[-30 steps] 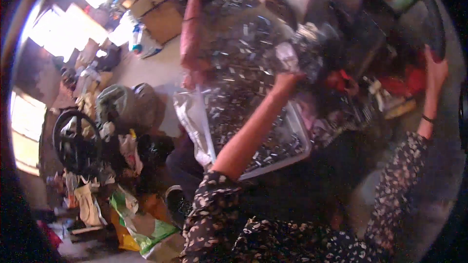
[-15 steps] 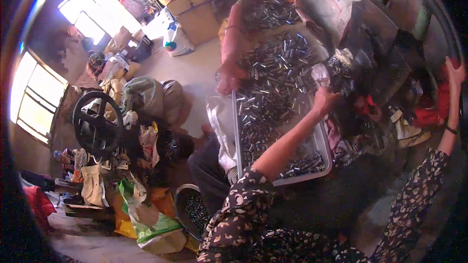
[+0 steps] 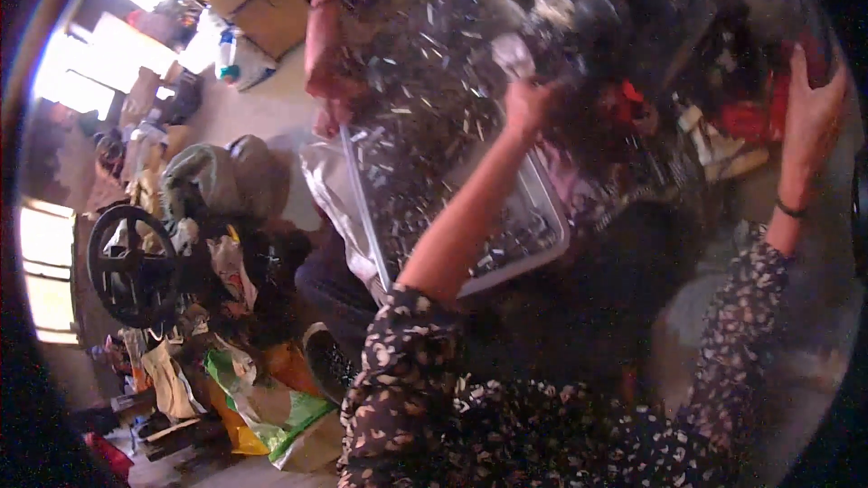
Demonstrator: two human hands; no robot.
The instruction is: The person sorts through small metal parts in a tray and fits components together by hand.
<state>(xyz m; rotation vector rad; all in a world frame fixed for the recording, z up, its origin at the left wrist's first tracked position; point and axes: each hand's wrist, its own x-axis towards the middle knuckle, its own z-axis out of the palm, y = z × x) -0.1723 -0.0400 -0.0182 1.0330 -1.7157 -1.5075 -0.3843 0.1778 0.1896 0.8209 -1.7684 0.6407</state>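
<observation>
My left hand [image 3: 532, 107] reaches across a pale plastic tray [image 3: 517, 273] of small metal tubes [image 3: 425, 117]. Its fingers are closed at the dark machine part [image 3: 579, 36] beyond the tray's right side. A whitish crumpled piece [image 3: 514, 54] lies just above the knuckles; what the fingertips hold is hidden and blurred. At the far right, my right hand [image 3: 816, 122] is raised with thumb and fingers apart, beside a dark shape at the picture's rim. Contact there cannot be made out.
Another person's pink-red sleeve [image 3: 323, 36] reaches the tray's left edge. A black spoked wheel [image 3: 134, 258] stands at left, near grey sacks [image 3: 203, 181]. A green-and-white bag [image 3: 280, 416] lies lower left. Red cloth [image 3: 755, 117] hangs near my right hand.
The whole scene has shifted left and upward in the view. My right hand has come down away from the curved black bar, its fingers more spread. My left hand stays at the machine.
</observation>
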